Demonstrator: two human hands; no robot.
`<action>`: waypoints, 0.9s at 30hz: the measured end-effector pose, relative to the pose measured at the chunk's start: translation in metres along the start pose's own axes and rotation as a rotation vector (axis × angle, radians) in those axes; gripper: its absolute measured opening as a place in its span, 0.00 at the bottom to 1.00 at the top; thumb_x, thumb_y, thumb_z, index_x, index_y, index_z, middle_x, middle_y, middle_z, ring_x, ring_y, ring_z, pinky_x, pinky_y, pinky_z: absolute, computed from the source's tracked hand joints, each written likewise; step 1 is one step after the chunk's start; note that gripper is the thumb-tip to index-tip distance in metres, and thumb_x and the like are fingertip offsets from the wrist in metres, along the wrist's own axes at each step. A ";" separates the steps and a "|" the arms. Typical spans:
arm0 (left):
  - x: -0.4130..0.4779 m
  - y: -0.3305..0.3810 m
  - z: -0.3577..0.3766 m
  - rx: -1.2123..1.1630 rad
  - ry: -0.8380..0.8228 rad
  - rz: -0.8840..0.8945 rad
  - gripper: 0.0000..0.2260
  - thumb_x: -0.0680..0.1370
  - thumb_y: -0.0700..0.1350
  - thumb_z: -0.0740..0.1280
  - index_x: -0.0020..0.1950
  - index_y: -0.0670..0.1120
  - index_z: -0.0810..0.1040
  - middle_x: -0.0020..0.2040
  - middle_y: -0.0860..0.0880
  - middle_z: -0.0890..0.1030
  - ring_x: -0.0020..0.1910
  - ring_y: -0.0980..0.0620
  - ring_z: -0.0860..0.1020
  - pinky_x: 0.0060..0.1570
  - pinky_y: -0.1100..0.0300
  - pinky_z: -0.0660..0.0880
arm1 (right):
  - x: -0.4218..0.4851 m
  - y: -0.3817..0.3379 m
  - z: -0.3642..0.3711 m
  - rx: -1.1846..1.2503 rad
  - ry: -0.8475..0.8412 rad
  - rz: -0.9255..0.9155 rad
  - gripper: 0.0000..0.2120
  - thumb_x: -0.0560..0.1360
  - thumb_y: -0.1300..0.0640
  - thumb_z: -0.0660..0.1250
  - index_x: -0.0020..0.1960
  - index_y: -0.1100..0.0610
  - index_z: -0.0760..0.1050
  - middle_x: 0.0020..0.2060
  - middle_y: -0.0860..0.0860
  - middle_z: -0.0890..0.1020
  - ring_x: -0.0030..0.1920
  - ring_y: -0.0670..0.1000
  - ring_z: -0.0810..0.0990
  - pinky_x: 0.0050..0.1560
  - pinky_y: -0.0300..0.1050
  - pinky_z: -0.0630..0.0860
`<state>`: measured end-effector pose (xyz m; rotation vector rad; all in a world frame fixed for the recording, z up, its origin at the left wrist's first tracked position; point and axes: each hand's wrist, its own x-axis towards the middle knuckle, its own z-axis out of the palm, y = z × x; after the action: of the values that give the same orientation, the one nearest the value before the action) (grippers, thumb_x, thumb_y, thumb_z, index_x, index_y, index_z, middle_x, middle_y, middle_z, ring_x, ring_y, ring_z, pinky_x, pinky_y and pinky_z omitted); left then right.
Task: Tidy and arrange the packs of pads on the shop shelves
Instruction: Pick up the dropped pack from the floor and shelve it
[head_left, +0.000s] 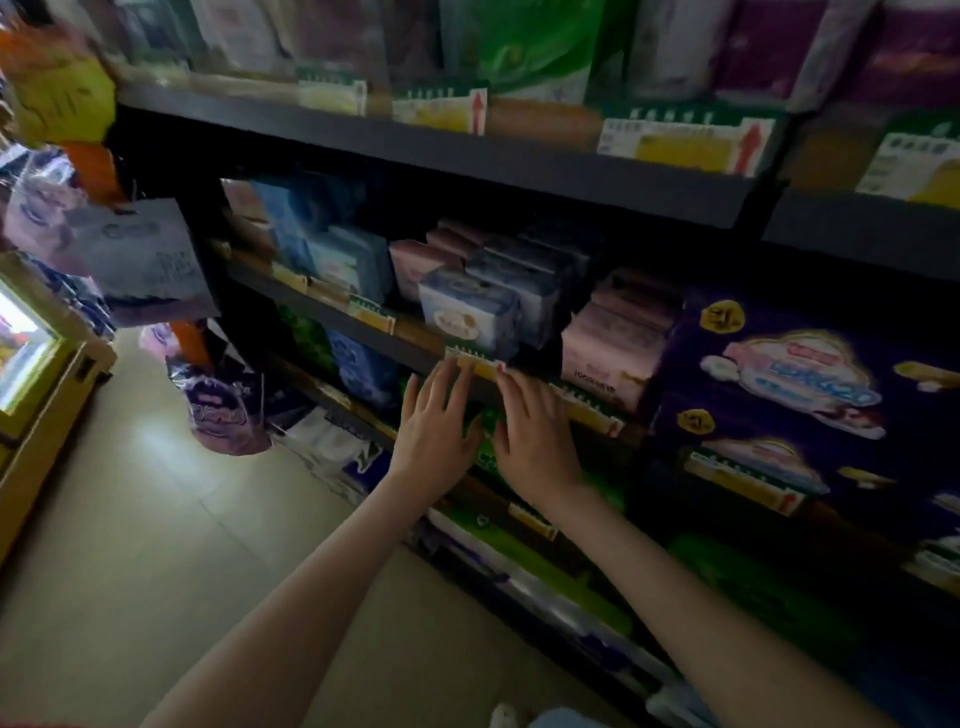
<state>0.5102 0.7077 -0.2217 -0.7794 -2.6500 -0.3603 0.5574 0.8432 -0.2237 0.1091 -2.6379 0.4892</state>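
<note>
Notably, two bare hands were recorded at the frame's centre, side by side and just apart. The left hand (434, 421) and the right hand (535, 434) both lay palm-down with fingers straight and slightly spread, holding nothing. Their fingertips reached the front edge of the middle shelf (332, 306) at one yellow price label (477, 361). Blur prevented confirming contact with it.

At twelve o'clock from the hands, one blue-and-white pack (470, 312) stood upright at the shelf front. Darker packs were ranked behind it, and their number could not be determined. At two o'clock from the hands, a stack of pink packs (613, 343) stood on the same shelf, but single units could not be separated. At eleven o'clock, at least two light-blue packs (343, 254) were distinguishable. At three o'clock, two large dark purple packs (779, 374) appeared, one above the other, just beside the pink stack.

The upper shelf (415, 140), at twelve o'clock of the frame, carried four green-and-yellow price tags (685, 135) along its edge. One green pack (524, 47) stood among blurred goods above them. Beneath the hands, one bright green item (488, 447) showed on the lower level, its kind not legible.

At nine o'clock of the frame, one pale hanging pack (145, 260) was noted at the shelving's end. A tiled floor (130, 519) lay at seven o'clock.
</note>
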 end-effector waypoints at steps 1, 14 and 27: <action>-0.003 -0.010 0.007 -0.013 -0.027 -0.002 0.30 0.75 0.46 0.69 0.74 0.40 0.64 0.72 0.39 0.67 0.72 0.40 0.65 0.70 0.44 0.53 | -0.005 0.000 0.008 -0.015 -0.028 0.024 0.27 0.73 0.61 0.66 0.70 0.62 0.66 0.68 0.58 0.71 0.68 0.59 0.69 0.67 0.56 0.64; -0.053 -0.041 0.078 -0.167 -0.299 0.282 0.27 0.73 0.44 0.70 0.70 0.39 0.68 0.67 0.39 0.72 0.67 0.40 0.71 0.67 0.40 0.63 | -0.110 -0.009 0.076 -0.240 -0.204 0.392 0.33 0.65 0.60 0.76 0.68 0.61 0.70 0.66 0.57 0.74 0.64 0.59 0.73 0.62 0.57 0.71; -0.026 0.034 0.144 -0.414 -0.540 0.211 0.34 0.73 0.51 0.67 0.73 0.41 0.57 0.74 0.34 0.57 0.75 0.37 0.49 0.72 0.43 0.56 | -0.138 0.043 0.065 -0.154 -0.089 0.822 0.33 0.77 0.61 0.63 0.77 0.56 0.51 0.75 0.52 0.56 0.75 0.53 0.53 0.75 0.46 0.52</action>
<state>0.5123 0.7714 -0.3578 -1.4503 -2.9732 -0.7440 0.6474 0.8599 -0.3536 -1.0502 -2.7013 0.5303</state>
